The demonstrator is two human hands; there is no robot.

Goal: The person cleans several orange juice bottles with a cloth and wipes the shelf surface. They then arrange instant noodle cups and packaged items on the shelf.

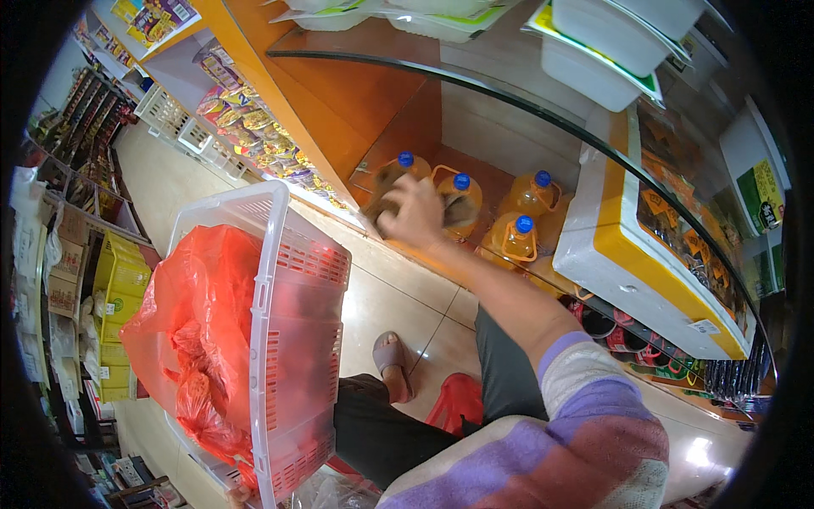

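My right hand (413, 213) reaches into a low glass-topped shelf, its fingers around a brown cloth (383, 191). The cloth lies against large bottles of orange liquid; part of it shows right of the hand, over a bottle with a blue cap (462, 182). Motion blurs hand and cloth a little. Further right stand two more blue-capped bottles, the nearer one (518, 237) with an orange handle. Only some fingers of my left hand (239, 496) show at the bottom, on the edge of a clear plastic basket (299, 312). A red plastic bag (203, 305) fills that basket.
A foam box (626, 280) with packets stands right of the bottles. The curved glass shelf edge (483, 76) runs above my forearm, carrying white tubs (591, 70). Packaged noodles (254, 127) fill the left shelf. A red bag (455, 401) lies between my legs, above the tiled floor (407, 280).
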